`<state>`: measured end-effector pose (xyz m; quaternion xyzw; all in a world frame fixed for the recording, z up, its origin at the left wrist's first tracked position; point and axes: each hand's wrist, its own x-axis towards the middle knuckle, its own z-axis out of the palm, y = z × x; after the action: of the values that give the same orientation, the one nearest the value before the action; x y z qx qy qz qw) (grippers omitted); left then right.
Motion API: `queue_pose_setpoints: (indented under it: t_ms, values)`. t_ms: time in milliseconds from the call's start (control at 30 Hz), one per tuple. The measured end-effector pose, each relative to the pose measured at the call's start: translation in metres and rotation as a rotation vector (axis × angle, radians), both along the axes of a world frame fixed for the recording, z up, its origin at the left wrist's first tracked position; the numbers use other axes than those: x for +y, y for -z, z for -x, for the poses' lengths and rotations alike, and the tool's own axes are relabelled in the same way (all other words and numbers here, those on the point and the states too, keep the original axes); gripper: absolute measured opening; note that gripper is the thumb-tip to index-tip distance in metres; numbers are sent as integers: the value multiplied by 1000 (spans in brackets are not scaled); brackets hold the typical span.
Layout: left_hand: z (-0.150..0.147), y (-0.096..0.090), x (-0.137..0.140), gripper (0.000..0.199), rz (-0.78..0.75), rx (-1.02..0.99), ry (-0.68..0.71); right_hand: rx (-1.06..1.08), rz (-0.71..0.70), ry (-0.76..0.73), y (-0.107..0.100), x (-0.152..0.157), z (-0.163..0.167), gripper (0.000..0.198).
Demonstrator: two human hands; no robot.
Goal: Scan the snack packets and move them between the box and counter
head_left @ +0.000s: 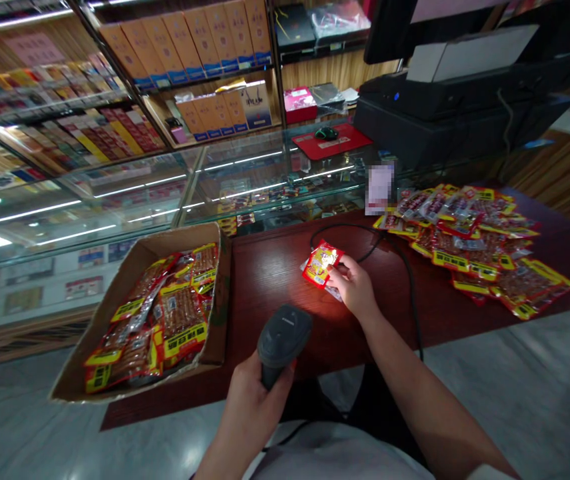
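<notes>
My left hand (255,400) is wrapped round the handle of a black barcode scanner (285,333), held above the table's front edge. Its head points away from me, and light falls on a red and yellow snack packet (319,265). That packet is pinched in my right hand (353,287) by its right side, over the dark red table (265,280). Under it shows the edge of a clear or whitish wrapper. An open cardboard box (222,293) of red and yellow snack packets stands to the left. To the right lies a loose heap of similar packets (469,233).
A black cable (411,293) runs across the table beside my right hand. Behind is a glass display counter (205,193) with a red mouse pad (355,140) and a mouse (325,133). Black till equipment (415,123) stands back right. Shelves of boxes line the wall.
</notes>
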<state>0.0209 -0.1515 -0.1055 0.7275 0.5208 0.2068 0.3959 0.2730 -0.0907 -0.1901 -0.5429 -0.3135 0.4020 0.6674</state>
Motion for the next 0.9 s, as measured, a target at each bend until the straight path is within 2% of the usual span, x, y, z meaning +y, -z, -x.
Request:
queue_pose_setpoints:
  t_ms: [467,567,667,733,767,833,900]
  values:
    - [-6,4,3,17,47,-24,-38,10,-5,2,-8,1,6,39]
    - [-4,7,2,18,88,-44,-64,11,2,50,-8,-2,3,41]
    - [2,15,0,20,150,-77,-98,107,10,150,-11,0,1,41]
    - [8,21,-1,20,171,-99,-129,208,-1,169,-26,8,11,40]
    - [11,23,-1,21,174,-106,-148,247,-15,133,-38,14,20,39]
    - [16,25,-3,21,175,-115,-180,288,-74,-34,-69,30,50,38]
    - [19,24,-4,19,173,-121,-198,294,-151,-289,-100,50,87,39]
